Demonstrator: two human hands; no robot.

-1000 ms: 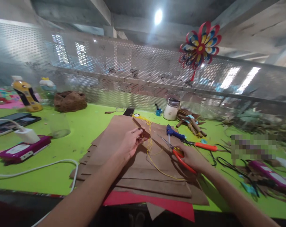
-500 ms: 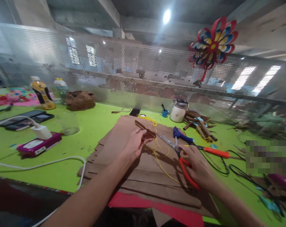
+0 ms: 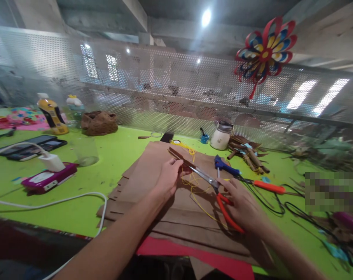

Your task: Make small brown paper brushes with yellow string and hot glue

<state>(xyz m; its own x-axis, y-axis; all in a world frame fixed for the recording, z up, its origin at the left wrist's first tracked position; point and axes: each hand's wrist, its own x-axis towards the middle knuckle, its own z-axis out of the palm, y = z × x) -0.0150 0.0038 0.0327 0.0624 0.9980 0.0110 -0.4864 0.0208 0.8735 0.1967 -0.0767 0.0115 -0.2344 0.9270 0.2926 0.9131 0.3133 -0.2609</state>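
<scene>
**Scissors at a brown strip**

Shows, at far left, a bottle and, nearer, a purple socket block. Pinches the brown strip in the left hand, above brown sheets. Trails yellow thread across these, between the hands. Brings the scissors, grasped by orange handles in the right hand, to the strip's near end; leaves blade contact unclear. Includes, farther right, a glue gun and an orange-handled tool.

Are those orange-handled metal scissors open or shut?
Shut, or nearly so: the orange-handled metal scissors in the right hand show their blades together in one narrow line.
</scene>
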